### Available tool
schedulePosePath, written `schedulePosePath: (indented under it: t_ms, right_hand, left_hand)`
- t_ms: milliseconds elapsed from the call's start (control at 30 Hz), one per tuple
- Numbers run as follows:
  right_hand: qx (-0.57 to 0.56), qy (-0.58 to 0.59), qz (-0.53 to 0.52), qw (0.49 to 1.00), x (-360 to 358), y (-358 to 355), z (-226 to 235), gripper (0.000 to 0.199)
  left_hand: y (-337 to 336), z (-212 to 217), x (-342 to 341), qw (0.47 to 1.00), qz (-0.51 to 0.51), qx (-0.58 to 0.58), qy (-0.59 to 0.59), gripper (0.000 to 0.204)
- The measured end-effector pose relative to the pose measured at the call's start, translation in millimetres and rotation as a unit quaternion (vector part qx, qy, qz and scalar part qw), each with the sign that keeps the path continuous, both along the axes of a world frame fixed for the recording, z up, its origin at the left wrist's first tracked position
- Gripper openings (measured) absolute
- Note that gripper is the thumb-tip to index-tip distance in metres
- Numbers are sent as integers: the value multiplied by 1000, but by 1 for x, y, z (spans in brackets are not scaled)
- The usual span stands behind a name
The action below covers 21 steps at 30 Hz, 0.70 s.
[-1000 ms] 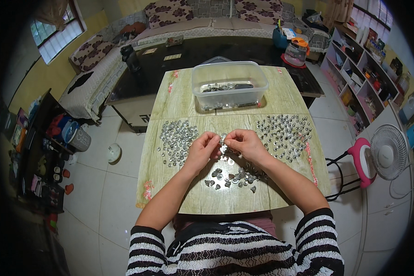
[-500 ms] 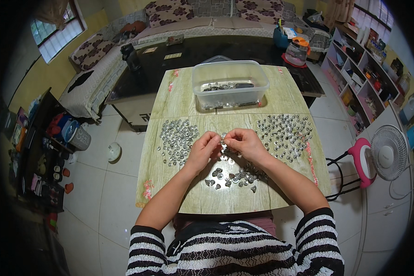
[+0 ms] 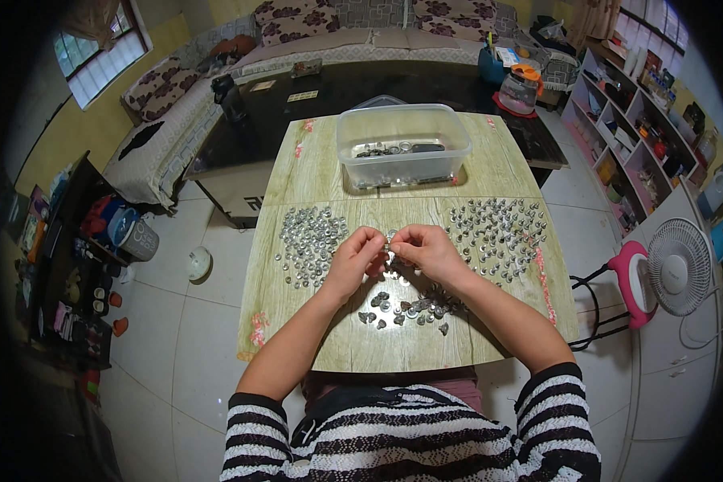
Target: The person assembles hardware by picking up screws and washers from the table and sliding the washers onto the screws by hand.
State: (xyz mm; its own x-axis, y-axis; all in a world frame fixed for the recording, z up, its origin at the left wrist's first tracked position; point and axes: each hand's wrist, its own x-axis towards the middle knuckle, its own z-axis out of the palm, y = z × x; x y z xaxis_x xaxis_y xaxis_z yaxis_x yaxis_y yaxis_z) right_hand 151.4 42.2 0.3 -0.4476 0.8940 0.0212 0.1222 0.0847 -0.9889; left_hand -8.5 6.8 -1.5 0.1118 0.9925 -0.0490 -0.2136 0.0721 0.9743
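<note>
Rn, both hands meet over approx. mid of the tbl (image 3: 357, 349), fingertips touching or v. near. L hand (image 3: 355, 261): thumb & index pinching a small metal part (image 3: 388, 243), other fingers curled in, partly hidden. R hand (image 3: 426, 250): thumb & index tips pressed tog. on the same part from its R side. Part's up btwn the 2 hands, mostly covered, too small to tell exact shape. A few silvery bits (image 3: 392, 275) lie just below, btwn the wrists.

L of L hand: spread of round silvery caps (image 3: 309, 234), close-packed. R of R hand: looser scatter of studs (image 3: 498, 229), lots w/ tips up. Nearer the body: heap (image 3: 426, 309) of mixed metal pcs, some dark, its R end beside the R forearm (image 3: 510, 309).

Far end of tbl: clear plastic tub (image 3: 406, 170) w/ more metal pcs & a dark flat item inside. Behind it, blk tbl (image 3: 345, 87) w/ a jar (image 3: 520, 94) on a red mat. Far R: white fan (image 3: 677, 265) by a pink chair (image 3: 628, 281). Sleeves (image 3: 253, 438) are B&W striped.
</note>
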Motion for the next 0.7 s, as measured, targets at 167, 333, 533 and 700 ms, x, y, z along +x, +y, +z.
schedulePosePath:
  t_ms: [167,333,533,700]
  right_hand:
    - [-4,-29,-4,1000,-1,-2,5,13]
    - [-7,-15,-11,1000,0,0,1,13]
    - [1,-11,-5,1000,-1,1,-2,13]
    - [-1,-25,-9,1000,-1,-1,0,13]
  left_hand:
    - [1,-8,-7,997,-45,5,66,23]
    - [2,-8,-3,1000,-6,5,20,24]
    - [2,-8,-7,998,-37,1,59,23]
    - [2,-9,-6,998,-30,-19,48,23]
